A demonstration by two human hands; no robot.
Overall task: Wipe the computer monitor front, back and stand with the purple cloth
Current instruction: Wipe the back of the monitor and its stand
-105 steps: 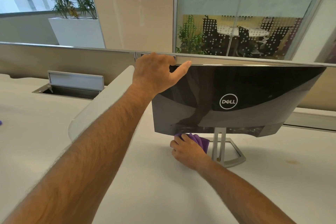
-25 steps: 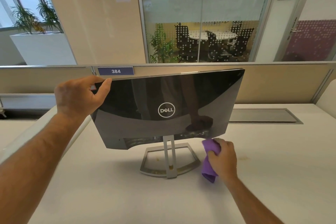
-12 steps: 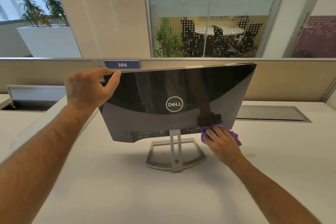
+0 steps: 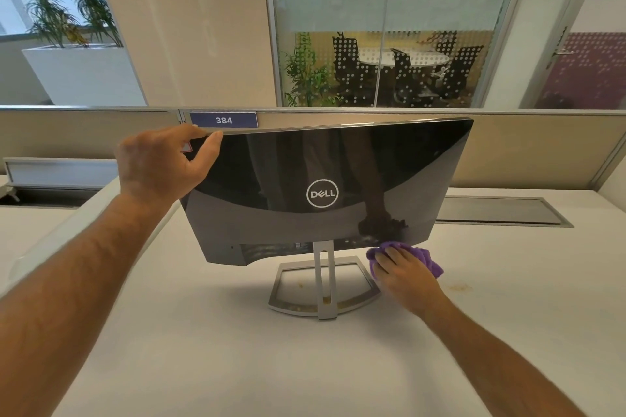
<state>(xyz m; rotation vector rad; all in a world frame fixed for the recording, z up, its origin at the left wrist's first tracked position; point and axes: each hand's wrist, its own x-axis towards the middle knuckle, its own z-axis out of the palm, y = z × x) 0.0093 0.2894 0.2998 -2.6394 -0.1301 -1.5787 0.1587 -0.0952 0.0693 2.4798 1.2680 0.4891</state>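
Note:
The Dell monitor (image 4: pixel 338 173) stands on the white desk with its glossy black back toward me; its screen side is hidden. My left hand (image 4: pixel 162 162) grips its top left corner, thumb on the back and fingers over the top edge. My right hand (image 4: pixel 404 276) presses the bunched purple cloth (image 4: pixel 428 259) against the monitor's lower right edge, fingers spread over the cloth. The silver stand (image 4: pixel 325 288) rises from an open frame base just left of that hand.
The white desk (image 4: pixel 237 366) runs toward me. A beige divider panel with a blue 384 plate (image 4: pixel 223 120) stands behind the monitor. A closed cable tray lid (image 4: pixel 498 211) lies at the right rear, an open one (image 4: pixel 44 186) at the left. A brown stain (image 4: pixel 459 288) marks the desk.
Over four seconds the cloth hand went from the left of the stand to its right side, dropped near the base, then rose to the monitor's lower right edge. The left hand kept its grip.

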